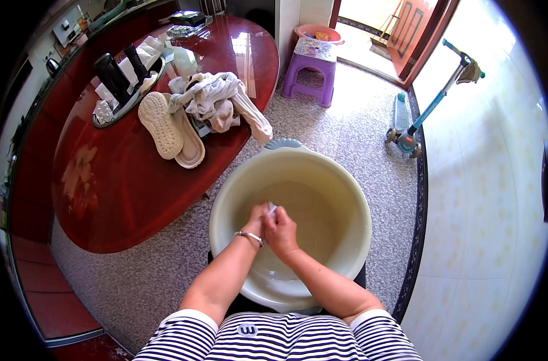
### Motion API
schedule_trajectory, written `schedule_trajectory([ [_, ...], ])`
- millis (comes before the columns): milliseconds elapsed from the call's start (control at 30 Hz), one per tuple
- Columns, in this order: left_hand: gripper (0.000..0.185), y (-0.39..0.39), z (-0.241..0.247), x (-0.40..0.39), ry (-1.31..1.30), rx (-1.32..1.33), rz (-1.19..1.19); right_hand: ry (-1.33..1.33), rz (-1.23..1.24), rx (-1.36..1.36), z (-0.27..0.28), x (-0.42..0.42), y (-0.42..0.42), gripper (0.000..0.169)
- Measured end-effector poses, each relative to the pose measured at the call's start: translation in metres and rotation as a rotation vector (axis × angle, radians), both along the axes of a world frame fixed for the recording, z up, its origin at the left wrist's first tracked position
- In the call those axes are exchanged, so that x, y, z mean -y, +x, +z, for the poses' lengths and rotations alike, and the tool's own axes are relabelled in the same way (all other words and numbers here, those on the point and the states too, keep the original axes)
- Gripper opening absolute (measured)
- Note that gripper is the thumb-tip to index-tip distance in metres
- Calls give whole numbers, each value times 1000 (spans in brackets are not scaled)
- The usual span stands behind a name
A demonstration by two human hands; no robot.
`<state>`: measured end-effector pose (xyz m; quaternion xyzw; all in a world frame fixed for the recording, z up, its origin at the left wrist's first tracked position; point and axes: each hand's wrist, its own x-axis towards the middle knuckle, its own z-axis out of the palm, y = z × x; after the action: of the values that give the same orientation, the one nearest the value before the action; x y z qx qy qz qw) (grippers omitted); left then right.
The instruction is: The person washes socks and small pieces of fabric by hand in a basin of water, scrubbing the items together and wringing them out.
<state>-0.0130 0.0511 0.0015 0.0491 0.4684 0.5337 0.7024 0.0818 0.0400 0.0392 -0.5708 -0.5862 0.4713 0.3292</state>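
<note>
Over a large cream plastic basin (346,189), my two hands are pressed together. My left hand (256,215), with a silver bangle on its wrist, meets my right hand (281,231) a little left of the basin's middle. Between them shows a bit of white cloth (272,207), squeezed in both fists; most of it is hidden by the fingers. The hands are slightly blurred. Beneath them the basin's bottom looks covered by shallow, cloudy water, with a glint near the front.
On a glossy red table (134,203) to the left lie crumpled light socks (215,101), a pair of insoles (161,126) and a tray (134,101) with black bottles. Behind the basin stands a purple stool (310,74) near a pink basin (330,35). A blue kick scooter (421,119) leans by the right wall.
</note>
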Motion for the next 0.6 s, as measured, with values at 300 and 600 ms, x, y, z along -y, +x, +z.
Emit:
schedule_trajectory([
  [300,37,34,26,-9,-279,-77,-31,-119,-106,28,-4,-2,7,28],
  [600,36,43,-7,-10,-151,-274,89,-103,-222,-77,-51,-11,8,31],
])
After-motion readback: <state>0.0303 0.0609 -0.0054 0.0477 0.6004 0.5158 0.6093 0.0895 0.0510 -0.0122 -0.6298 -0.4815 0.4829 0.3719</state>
